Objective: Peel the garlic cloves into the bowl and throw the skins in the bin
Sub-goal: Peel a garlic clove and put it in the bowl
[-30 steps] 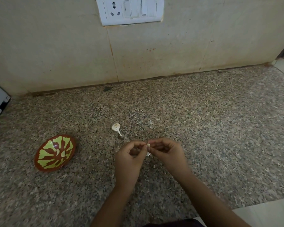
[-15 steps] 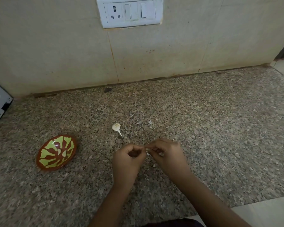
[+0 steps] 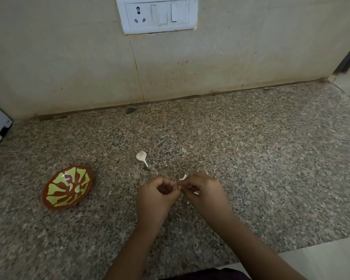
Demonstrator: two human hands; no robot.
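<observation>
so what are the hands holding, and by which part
A garlic clove, pinched between the fingertips of the left hand and right hand; it is mostly hidden, so which part cannot be told. A flap of skin sticks up beside them.

Head view looks steeply down, close over the granite counter, facing the wall.

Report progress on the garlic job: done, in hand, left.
Done: what look like a couple of pale peeled cloves lie in the bowl. In hand: the left hand and right hand pinch a clove between them, a skin strip sticking up. Left: skin scraps and a stem piece lie on the counter; no bin is in view.
</observation>
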